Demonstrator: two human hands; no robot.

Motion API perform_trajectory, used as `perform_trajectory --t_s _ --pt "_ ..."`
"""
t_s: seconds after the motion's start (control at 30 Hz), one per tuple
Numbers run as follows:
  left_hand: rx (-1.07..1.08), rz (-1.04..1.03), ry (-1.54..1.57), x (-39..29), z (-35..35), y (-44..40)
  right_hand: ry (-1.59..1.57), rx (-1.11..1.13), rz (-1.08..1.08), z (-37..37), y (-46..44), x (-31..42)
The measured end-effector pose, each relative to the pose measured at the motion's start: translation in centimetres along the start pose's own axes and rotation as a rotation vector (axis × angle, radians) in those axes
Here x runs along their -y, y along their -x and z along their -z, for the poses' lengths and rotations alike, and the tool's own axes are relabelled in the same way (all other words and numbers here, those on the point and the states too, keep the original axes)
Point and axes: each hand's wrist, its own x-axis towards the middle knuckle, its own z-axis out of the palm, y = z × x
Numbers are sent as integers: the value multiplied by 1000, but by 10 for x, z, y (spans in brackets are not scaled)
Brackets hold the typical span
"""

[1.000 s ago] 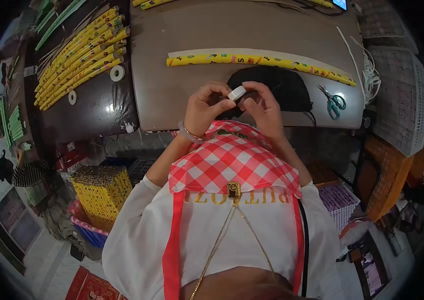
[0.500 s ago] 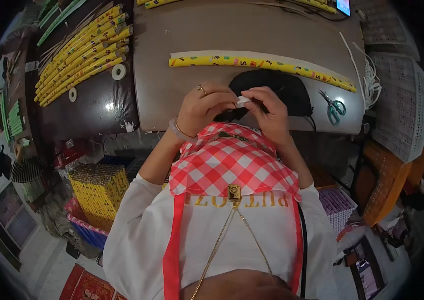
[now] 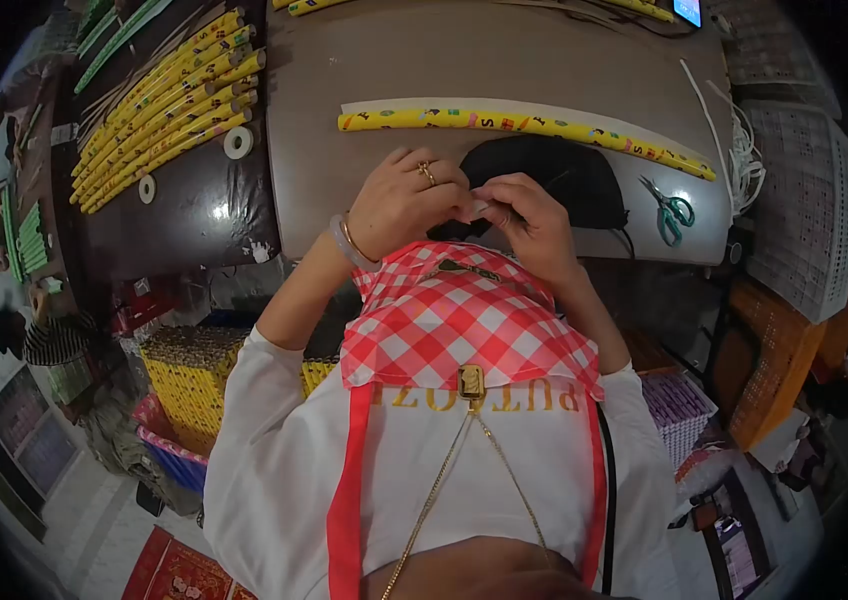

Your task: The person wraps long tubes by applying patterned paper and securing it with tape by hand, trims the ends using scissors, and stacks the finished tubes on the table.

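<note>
Close together above the near table edge, my left hand and my right hand are both closed, fingertips meeting. A small white piece is pinched between them, perhaps tape; the fingers hide most of it. Beneath and behind my hands lies a black cushion-like thing. Farther out, a long yellow patterned roll stretches across the table with a pale paper edge along its far side. Scissors with teal handles rest to the right of my right hand.
Several finished-looking yellow rolls are stacked on the dark left table, beside two tape rolls. White strips hang at the right edge, near a pale plastic crate. A phone lies at the back. Another person is at far left.
My left hand has turned and risen slightly, its back showing more. The white piece is now more covered by my fingers. The roll and scissors have stayed in place.
</note>
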Motion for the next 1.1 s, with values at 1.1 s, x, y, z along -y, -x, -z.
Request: perform_trajectory --t_s 1.1 --pt "-506 639 -75 20 -1 71 -384 28 -476 9 -13 -29"
